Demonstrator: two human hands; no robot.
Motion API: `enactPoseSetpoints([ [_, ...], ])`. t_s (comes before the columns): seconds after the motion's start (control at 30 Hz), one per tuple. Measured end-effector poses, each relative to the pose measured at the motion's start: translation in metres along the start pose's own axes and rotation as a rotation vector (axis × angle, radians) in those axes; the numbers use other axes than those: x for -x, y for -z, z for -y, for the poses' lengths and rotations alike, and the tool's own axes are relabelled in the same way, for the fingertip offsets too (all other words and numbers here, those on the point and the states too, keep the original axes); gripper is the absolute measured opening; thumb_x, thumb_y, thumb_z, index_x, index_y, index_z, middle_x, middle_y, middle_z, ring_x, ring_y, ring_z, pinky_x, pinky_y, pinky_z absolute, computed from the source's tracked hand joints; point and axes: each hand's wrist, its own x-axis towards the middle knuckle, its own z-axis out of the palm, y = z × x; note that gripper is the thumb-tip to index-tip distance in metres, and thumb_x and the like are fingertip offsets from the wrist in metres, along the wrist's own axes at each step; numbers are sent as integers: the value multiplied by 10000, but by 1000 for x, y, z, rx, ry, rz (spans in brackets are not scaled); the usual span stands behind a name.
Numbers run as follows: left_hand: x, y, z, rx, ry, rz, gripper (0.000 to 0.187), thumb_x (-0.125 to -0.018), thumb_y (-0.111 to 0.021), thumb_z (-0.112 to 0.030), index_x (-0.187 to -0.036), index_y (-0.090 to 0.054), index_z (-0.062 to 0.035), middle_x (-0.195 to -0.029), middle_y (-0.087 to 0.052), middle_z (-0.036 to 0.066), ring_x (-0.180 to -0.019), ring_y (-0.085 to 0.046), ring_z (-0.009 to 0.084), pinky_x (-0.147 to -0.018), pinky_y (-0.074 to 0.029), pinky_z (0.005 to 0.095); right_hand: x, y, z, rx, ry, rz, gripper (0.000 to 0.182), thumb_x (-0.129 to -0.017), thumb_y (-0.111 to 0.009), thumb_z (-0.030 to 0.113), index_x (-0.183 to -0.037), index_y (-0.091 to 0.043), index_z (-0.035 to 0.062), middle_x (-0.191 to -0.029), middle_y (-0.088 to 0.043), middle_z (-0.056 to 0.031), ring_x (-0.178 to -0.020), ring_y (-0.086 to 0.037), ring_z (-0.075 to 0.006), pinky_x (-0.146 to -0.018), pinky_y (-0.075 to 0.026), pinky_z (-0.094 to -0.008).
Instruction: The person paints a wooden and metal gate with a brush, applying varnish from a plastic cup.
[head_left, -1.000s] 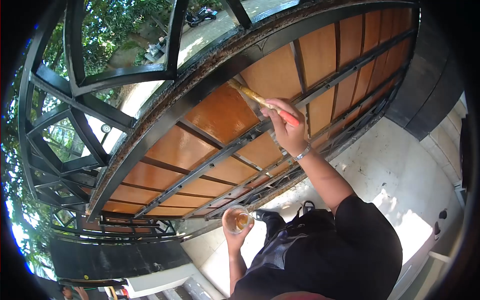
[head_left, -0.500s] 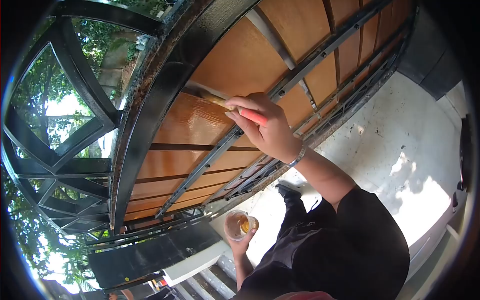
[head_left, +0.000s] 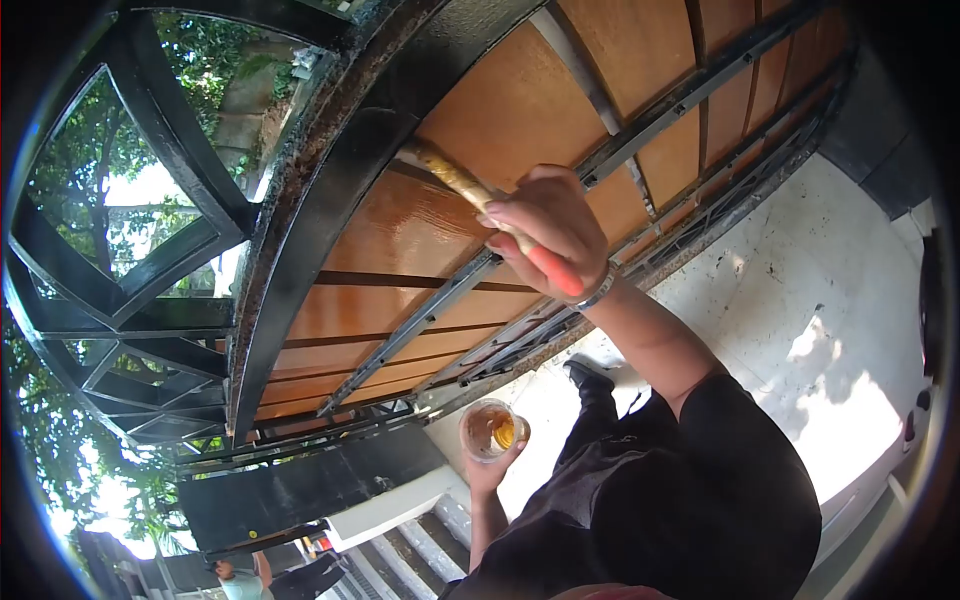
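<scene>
My right hand is closed around a paintbrush with a pale, stained handle and a red end. Its bristle end points up and left, at the corner where an orange-brown wooden panel meets the black metal frame. Wet-looking gloss covers part of that panel, below the brush. Lower down, my left hand grips a clear plastic cup, whose inside shows some amber liquid and smears.
Dark metal bars cross the panels. Black openwork metal stands at left, with trees behind. Below lie a pale, stained floor and steps. Another person is at the bottom left.
My right hand has shifted right and slightly down, and more of the brush now shows, at a steeper tilt. The cup appears slightly higher and further right. Another person has come further into view.
</scene>
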Motion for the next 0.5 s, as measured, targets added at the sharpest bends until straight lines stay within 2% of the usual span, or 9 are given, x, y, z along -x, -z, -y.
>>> enactPoseSetpoints([
  [0.03, 1, 3, 2, 3, 0, -8, 905, -647, -906, -62, -1392, -395, -23, -1275, -549, 113, -1186, -559, 227, -1043, -447, 400, 5, 4, 1, 30, 25, -2, 393, -835, -764, 160, -1189, -613, 79, -878, -688, -11, -750, -631, -191, -836, -485, -383],
  [0.1, 0, 8, 8, -78, -6, 63, 959, -671, -883, -31, -1452, -327, -52, -1342, -507, 118, -1220, -553, 264, -1044, -448, 467, 18, 0, 4, 67, 68, 67, 449, -825, -779, 189, -1222, -598, 81, -840, -653, 16, -751, -625, -176, -832, -487, -369],
  [0.13, 1, 11, 9, -75, -5, 55, 959, -671, -883, -31, -1452, -327, -52, -1342, -507, 118, -1220, -553, 264, -1044, -448, 467, 25, -5, 8, 59, 69, 72, 449, -825, -779, 189, -1222, -598, 81, -840, -653, 16, -751, -625, -176, -832, -487, -369],
  [0.2, -2, 13, 8, -68, -13, 71, 962, -668, -882, -28, -1451, -323, -41, -1345, -503, 120, -1227, -547, 261, -1048, -447, 460, 36, -16, 18, 19, 108, 268, 456, -833, -771, 214, -1231, -592, 80, -827, -627, 14, -775, -617, -170, -842, -490, -369],
  [0.23, -5, 8, 2, 9, 1, 12, 895, -648, -906, -82, -1382, -397, -19, -1262, -557, 128, -1174, -570, 229, -1032, -465, 398, 42, -18, 20, -25, 124, 333, 432, -829, -773, 227, -1194, -594, 80, -817, -604, 3, -790, -608, -170, -853, -490, -367],
  [0.27, -7, 9, 2, 17, -4, 2, 895, -648, -906, -82, -1382, -397, -19, -1262, -557, 128, -1174, -570, 229, -1032, -465, 398, 46, -17, 24, -34, 135, 339, 432, -829, -773, 227, -1194, -594, 80, -817, -604, 3, -790, -608, -170, -853, -490, -367],
  [0.33, -8, 14, 3, 29, -31, -7, 898, -644, -909, -79, -1380, -399, -17, -1259, -559, 131, -1178, -572, 233, -1030, -470, 401, 48, -17, 35, -149, 63, 532, 388, -818, -789, 185, -1145, -607, 85, -817, -600, -15, -771, -596, -192, -843, -491, -392],
  [0.47, -17, 24, 3, 60, -25, 26, 911, -636, -916, -76, -1380, -395, -13, -1274, -555, 129, -1184, -575, 240, -1029, -472, 403, 34, -33, 58, -222, 44, 652, 378, -808, -794, 179, -1124, -607, 88, -779, -574, -17, -756, -583, -199, -823, -490, -386],
  [0.5, -20, 26, 1, 70, -41, 30, 915, -635, -917, -77, -1382, -392, -14, -1278, -554, 128, -1189, -572, 238, -1031, -469, 401, 29, -37, 57, -56, 86, 762, 336, -835, -759, 229, -1089, -594, 83, -770, -563, -13, -760, -593, -191, -831, -485, -367],
])
